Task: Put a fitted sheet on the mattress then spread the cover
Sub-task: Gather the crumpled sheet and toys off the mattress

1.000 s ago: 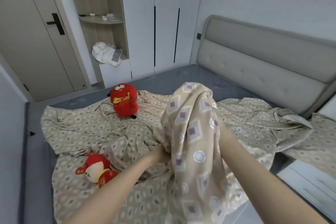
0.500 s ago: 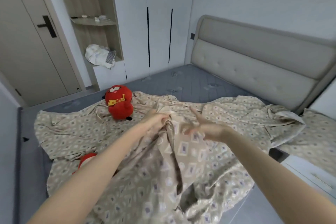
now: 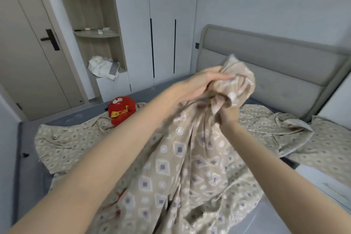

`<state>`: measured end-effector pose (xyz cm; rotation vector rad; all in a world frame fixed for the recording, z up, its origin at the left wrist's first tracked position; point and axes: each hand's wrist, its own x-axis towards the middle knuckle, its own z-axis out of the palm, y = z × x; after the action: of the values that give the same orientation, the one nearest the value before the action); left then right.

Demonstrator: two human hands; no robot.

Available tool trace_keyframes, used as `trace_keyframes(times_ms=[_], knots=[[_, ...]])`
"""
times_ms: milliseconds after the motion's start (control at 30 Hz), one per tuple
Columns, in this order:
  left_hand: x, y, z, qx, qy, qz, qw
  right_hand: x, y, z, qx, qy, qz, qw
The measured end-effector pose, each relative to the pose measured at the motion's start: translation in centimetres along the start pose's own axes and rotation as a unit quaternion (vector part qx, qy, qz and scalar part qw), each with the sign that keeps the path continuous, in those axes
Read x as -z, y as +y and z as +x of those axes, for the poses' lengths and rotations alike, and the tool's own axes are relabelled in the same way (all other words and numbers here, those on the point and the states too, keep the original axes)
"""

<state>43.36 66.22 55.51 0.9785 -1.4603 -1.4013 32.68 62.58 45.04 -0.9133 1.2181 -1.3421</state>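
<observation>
A beige patterned sheet point(image 3: 182, 167) lies rumpled across the grey mattress point(image 3: 167, 89). Both my hands hold a bunched part of it lifted above the bed. My left hand point(image 3: 197, 85) lies over the top of the bunch with its fingers extended along the cloth, thumb side hidden. My right hand point(image 3: 228, 116) grips the bunch from below, mostly covered by fabric. The rest of the sheet hangs down from the bunch toward me.
A red plush toy point(image 3: 121, 108) sits on the sheet at the far left; red patches of another toy point(image 3: 119, 195) show under the cloth. The padded grey headboard point(image 3: 275, 62) stands at the right. Wardrobe doors, open shelves and a room door line the far wall.
The bunched sheet dropped to the bed half a second ago and is now lifted again, with both hands closed in around it higher up.
</observation>
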Motion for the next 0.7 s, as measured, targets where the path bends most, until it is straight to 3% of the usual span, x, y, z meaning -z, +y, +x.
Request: trace_keyframes(times_ms=[133, 233, 400, 500, 700], knots=[[3.9, -2.1, -1.1, 0.031, 0.070, 0.191, 0.979, 3.2, -5.5, 1.5, -0.124, -0.026, 0.236, 0.963], [6.5, -6.8, -2.9, 0.146, 0.042, 0.234, 0.960, 4.1, -7.7, 1.3, -0.139, -0.035, 0.275, 0.951], [4.9, -13.8, -3.7, 0.273, -0.042, 0.367, 0.889, 3.7, -9.4, 0.0, -0.114, -0.019, 0.253, 0.961], [3.0, -16.0, -3.5, 0.268, -0.014, 0.313, 0.911, 2.4, -9.2, 0.8, -0.139, -0.017, 0.304, 0.943], [0.9, -16.5, -0.6, 0.214, 0.160, 0.155, 0.951, 0.0, -11.2, 3.7, -0.134, -0.102, 0.391, 0.905]])
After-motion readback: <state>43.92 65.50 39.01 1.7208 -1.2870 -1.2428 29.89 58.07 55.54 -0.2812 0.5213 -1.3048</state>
